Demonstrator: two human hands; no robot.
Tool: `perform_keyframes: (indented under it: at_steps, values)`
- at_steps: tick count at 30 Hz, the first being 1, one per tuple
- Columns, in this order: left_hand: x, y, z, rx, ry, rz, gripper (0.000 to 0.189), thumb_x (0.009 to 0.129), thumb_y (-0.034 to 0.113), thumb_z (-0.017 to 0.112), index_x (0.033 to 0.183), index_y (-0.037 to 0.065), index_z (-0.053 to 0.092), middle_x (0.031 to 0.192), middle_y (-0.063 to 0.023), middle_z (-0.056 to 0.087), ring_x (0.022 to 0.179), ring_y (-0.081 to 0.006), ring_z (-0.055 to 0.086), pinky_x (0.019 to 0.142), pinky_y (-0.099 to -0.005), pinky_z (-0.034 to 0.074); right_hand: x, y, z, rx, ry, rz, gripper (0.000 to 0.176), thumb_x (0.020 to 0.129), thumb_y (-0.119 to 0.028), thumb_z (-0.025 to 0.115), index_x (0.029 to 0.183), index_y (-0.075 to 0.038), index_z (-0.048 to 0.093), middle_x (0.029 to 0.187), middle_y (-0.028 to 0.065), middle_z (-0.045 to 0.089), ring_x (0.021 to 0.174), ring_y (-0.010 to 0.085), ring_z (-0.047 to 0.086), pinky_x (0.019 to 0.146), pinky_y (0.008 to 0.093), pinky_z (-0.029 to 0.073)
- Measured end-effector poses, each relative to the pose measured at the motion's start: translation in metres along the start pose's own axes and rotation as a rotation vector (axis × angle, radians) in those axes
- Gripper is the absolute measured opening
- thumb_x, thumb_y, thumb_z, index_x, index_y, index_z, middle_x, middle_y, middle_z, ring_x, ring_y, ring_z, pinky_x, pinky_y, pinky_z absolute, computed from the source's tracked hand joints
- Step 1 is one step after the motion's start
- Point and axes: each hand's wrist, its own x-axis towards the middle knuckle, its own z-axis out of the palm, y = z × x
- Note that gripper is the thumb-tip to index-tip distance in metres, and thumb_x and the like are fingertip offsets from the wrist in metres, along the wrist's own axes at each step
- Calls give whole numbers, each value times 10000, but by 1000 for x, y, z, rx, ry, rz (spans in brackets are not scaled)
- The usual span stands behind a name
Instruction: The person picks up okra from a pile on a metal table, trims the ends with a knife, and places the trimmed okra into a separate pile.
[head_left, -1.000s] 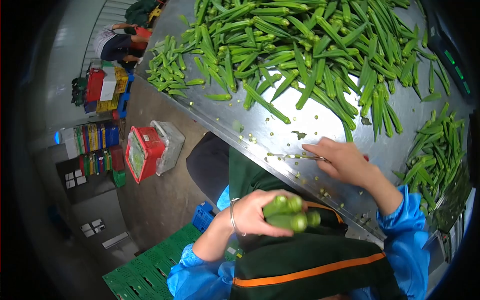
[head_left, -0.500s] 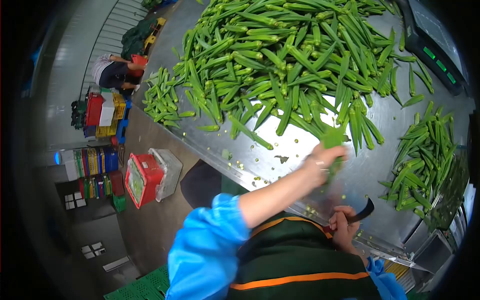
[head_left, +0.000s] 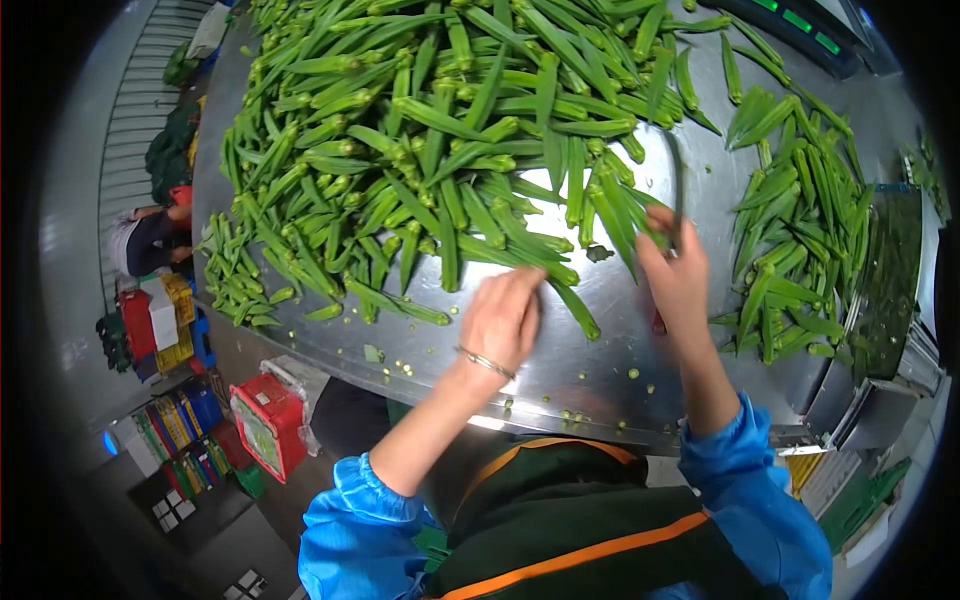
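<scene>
My left hand [head_left: 500,315], with a bracelet at the wrist, is at the near edge of the okra pile [head_left: 400,150]. Its curled fingers touch an okra pod [head_left: 560,273]; the thumb side is partly hidden. A little to the right, my right hand [head_left: 678,270] is closed around the handle of a curved knife [head_left: 680,165]. The dark blade points away from me, past several okra pods [head_left: 605,205] at the pile's right edge. Part of the red handle shows below the fingers. Small cut okra ends [head_left: 570,413] lie scattered on the metal table [head_left: 480,345].
A second okra heap [head_left: 800,240] lies on the right, beside a metal-edged bin [head_left: 885,280]. A scale with green displays [head_left: 795,20] stands at the far right. On the floor to the left are a red crate [head_left: 270,425] and a crouching person [head_left: 145,240].
My left hand no longer holds the bunch of okra and has moved left to the pile. My right hand has moved forward over the table with the knife. The camera view has shifted.
</scene>
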Motion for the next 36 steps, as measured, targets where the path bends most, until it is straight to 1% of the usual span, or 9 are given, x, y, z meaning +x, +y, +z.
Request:
perform_keyframes:
  at_steps: [4, 8, 11, 15, 24, 26, 29, 32, 36]
  values:
    - [37, -7, 3, 354, -47, 11, 334, 703, -31, 514, 1027, 30, 573, 1107, -118, 532, 978, -308, 476, 830, -379, 400, 22, -12, 19, -430, -77, 2, 443, 734, -162, 658, 1130, -61, 489, 1080, 132, 485, 868, 305, 580, 710, 380, 479]
    - [35, -6, -11, 481, -417, -23, 335, 709, 39, 508, 1038, 66, 561, 1082, -112, 499, 1032, -294, 436, 864, -365, 350, 16, -12, 22, -584, -143, -3, 451, 718, -170, 665, 1119, -69, 486, 1061, 124, 478, 832, 334, 584, 711, 416, 482]
    - [17, -22, -16, 498, -156, 184, 308, 719, 67, 543, 1024, 102, 572, 1058, -74, 525, 1034, -278, 444, 866, -382, 344, 11, -13, 23, -585, -125, -49, 359, 734, -159, 645, 1061, -63, 533, 1037, 99, 495, 753, 297, 601, 676, 400, 490]
    - [1, -27, -17, 457, -206, 166, 297, 722, 102, 583, 1018, 107, 576, 1027, -61, 545, 1001, -268, 464, 860, -386, 345, -4, -13, 18, -542, -213, -37, 333, 740, -138, 633, 1049, -63, 533, 1037, 100, 500, 752, 288, 602, 671, 397, 487]
    - [14, -11, 18, 462, -16, -195, 457, 677, 326, 716, 960, 33, 509, 825, -109, 556, 733, -270, 489, 679, -365, 356, -7, -4, 17, -406, -124, -206, 241, 737, -99, 656, 955, -43, 571, 836, 80, 564, 604, 210, 582, 533, 324, 466]
    - [11, -13, 21, 390, -18, -207, 526, 693, 243, 719, 1085, 20, 447, 819, -113, 555, 762, -283, 500, 698, -368, 382, -11, -40, 4, 382, -390, 607, 257, 761, -88, 650, 988, -10, 557, 685, 35, 543, 496, 99, 498, 425, 238, 386]
    - [0, -13, 8, -281, -36, -594, 560, 765, 58, 646, 1233, 8, 344, 850, -79, 563, 785, -201, 557, 689, -309, 456, -25, -55, -5, 631, -441, 714, 264, 781, -77, 644, 990, 46, 542, 587, -4, 486, 429, 38, 390, 386, 194, 314]
    - [-19, 6, -26, -1215, -65, -733, 371, 891, 107, 506, 1227, 21, 377, 936, -97, 581, 901, -212, 584, 751, -309, 482, -39, -68, -2, 718, -488, 772, 284, 780, -83, 651, 1003, 50, 536, 572, -10, 471, 411, 42, 372, 384, 199, 318]
    - [-43, 36, -51, -1506, -8, -712, 356, 871, 90, 529, 1198, 48, 396, 1100, -124, 556, 1066, -250, 526, 887, -356, 431, -61, -82, 10, 698, -532, 739, 262, 767, -82, 665, 985, 26, 566, 576, -25, 464, 450, 32, 385, 407, 199, 316]
